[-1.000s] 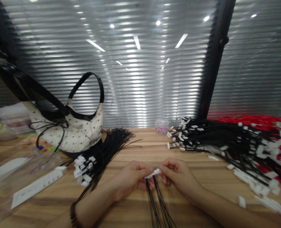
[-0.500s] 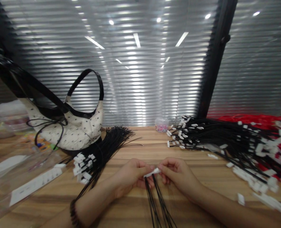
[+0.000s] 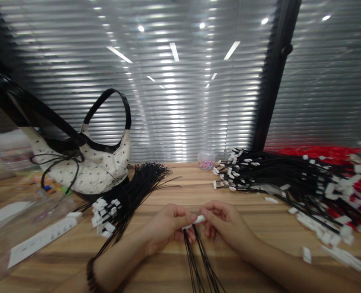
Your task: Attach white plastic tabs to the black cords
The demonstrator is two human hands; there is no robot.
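Note:
Near the front middle of the table, my left hand [image 3: 172, 228] pinches the left part of a white connector strip [image 3: 199, 219]. Two groups of thin black wires [image 3: 205, 260] hang from the strip toward the front edge. My right hand [image 3: 221, 221] has its thumb and fingers closed at the strip's right end; the fingertips partly hide that end. On the left lies a bundle of black wires [image 3: 138, 191] with white connectors [image 3: 103, 215]. A larger pile of black wires [image 3: 278, 171] with white ends is at the right.
A dotted white bag [image 3: 107, 171] with black handles stands at the left, beside plastic bags and a paper strip [image 3: 43, 240]. A small clear tub [image 3: 206, 160] sits at the back. Red wires [image 3: 323, 154] and loose white connectors [image 3: 329, 234] lie at the right on the wooden table [image 3: 156, 268].
The view has shifted slightly. Both hands still hold the strip, which is now a little lower at its left end, and the right fingertips sit slightly higher.

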